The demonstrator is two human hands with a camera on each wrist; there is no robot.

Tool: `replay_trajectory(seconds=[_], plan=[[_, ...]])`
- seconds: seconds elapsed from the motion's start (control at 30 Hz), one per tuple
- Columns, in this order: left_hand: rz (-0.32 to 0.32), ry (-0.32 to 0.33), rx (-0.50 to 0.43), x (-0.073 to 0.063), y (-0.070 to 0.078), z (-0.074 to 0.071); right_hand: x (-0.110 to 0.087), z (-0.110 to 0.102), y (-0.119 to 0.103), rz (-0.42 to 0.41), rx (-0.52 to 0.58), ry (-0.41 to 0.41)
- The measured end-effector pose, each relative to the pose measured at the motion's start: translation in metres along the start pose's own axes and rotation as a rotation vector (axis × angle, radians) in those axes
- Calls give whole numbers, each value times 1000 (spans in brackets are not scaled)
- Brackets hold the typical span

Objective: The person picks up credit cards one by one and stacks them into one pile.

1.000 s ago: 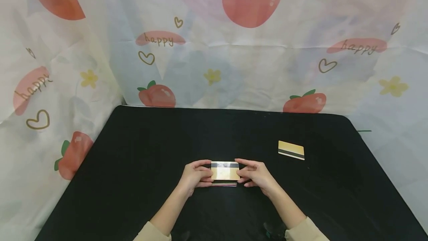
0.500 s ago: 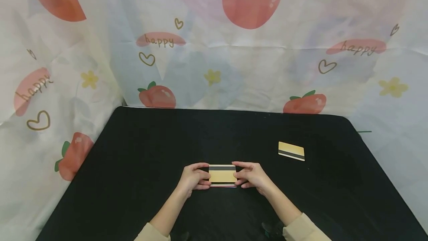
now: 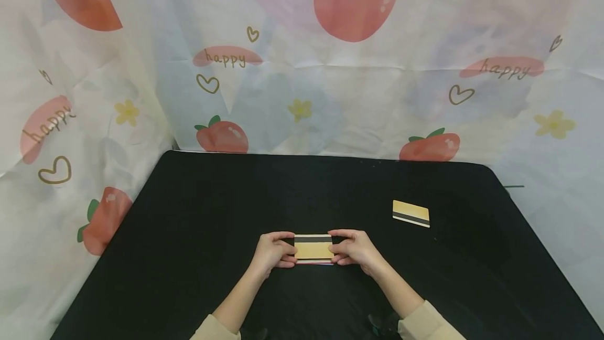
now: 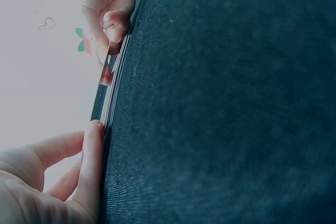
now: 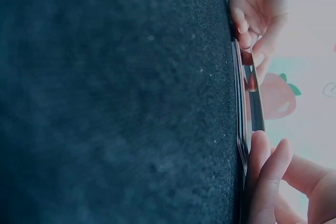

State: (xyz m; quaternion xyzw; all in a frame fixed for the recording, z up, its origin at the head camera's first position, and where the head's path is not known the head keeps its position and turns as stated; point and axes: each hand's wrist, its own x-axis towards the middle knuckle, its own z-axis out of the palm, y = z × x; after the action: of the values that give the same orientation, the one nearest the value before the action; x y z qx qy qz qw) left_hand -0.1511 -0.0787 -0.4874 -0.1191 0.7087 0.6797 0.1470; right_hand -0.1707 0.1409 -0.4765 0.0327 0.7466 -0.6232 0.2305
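Observation:
A pale gold card point(image 3: 313, 249) with a dark stripe along its far edge is held level between my two hands. My left hand point(image 3: 275, 251) pinches its left end, and my right hand point(image 3: 355, 250) pinches the right end. Below it lies a thin stack of cards point(image 3: 314, 263), mostly covered, with only the near edge showing. In the left wrist view, the stack's layered edges point(image 4: 116, 85) rest on the black surface. The right wrist view shows the held card point(image 5: 256, 109) slightly tilted, with a narrow gap over the stack.
Another gold card point(image 3: 411, 213) with a dark stripe lies on the black table point(image 3: 226, 188), farther back and to the right. A white curtain point(image 3: 358, 104) printed with fruit and hearts hangs behind the table and along its left side.
Both hands have lowered the held card closer to the stack and shifted it slightly left. The glare on it is gone. The card at the right has stayed in place.

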Motion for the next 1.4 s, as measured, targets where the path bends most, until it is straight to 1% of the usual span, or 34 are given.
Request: replay_trajectory(seconds=[0.13, 0.4, 0.63, 0.7, 0.83, 0.87, 0.97, 1.13, 1.27, 1.4], plan=[[5, 3, 19, 0, -1, 0, 0, 1, -1, 3, 0, 15], [27, 3, 52, 2, -2, 0, 2, 1, -1, 11, -34, 39], [32, 8, 64, 2, -1, 0, 4, -1, 1, 7, -35, 15], [33, 8, 64, 2, 0, 0, 5, -2, 0, 20, -33, 5], [36, 2, 64, 1, 1, 1, 4, -1, -1, 18, -55, 1], [35, 2, 66, 1, 1, 1, 2, -1, -4, 25, -63, 0], [44, 1, 72, 1, 0, 2, 3, 0, -3, 15, -94, 15], [67, 17, 101, 0, 0, 2, 5, -2, 1, -22, -132, 5], [75, 33, 124, 1, 0, 3, 2, -2, 1, -53, -147, -10], [83, 42, 145, 1, -1, 3, 2, -2, 1, -52, -146, -6]])
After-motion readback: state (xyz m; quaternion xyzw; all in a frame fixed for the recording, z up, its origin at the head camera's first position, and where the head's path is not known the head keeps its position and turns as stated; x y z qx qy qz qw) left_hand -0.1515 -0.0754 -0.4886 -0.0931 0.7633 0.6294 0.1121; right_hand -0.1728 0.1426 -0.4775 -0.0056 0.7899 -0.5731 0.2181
